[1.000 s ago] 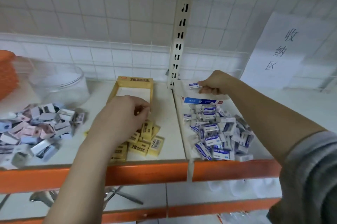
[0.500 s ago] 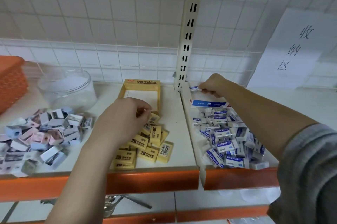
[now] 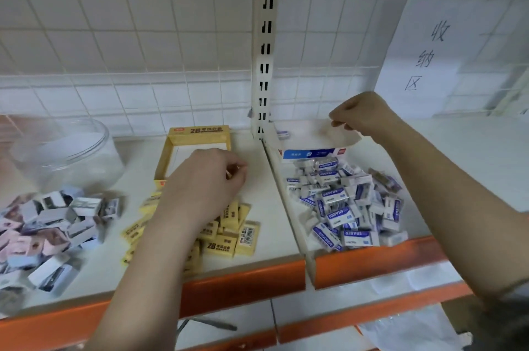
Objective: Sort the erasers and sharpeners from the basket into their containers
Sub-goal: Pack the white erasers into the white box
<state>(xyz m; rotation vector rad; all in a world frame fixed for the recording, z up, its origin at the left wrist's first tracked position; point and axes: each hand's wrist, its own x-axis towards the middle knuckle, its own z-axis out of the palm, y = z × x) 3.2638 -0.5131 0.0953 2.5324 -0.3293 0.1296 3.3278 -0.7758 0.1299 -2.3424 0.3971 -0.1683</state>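
- At the near edge an orange shelf lip (image 3: 243, 285) runs left to right. Nothing guards it, so the piles behind it want lifting out, not sweeping forward.
- Near left lies the heap of sharpeners (image 3: 48, 224). Yellow erasers (image 3: 229, 239) sit in the middle and blue-and-white erasers (image 3: 346, 207) on the right, just past a step between the two shelf boards.
- The left hand (image 3: 206, 187) hovers over the yellow pile with fingers curled in a pinch. A sliver of yellow shows at the fingertips, probably one eraser, though I cannot tell for sure.
- Just beyond it the yellow box (image 3: 197, 133) stands open. I would carry the eraser straight over the near wall and lay it flat on the bare floor inside.
- Far right, the right hand (image 3: 360, 116) pinches the raised flap of the blue box (image 3: 315, 154). One eraser shows inside; hold the flap back so the mouth stays wide.
- Far left, a clear jar (image 3: 63, 150) stands open. The slotted upright (image 3: 264, 44) and grid wall close off the back, so open room lies above and toward the person.
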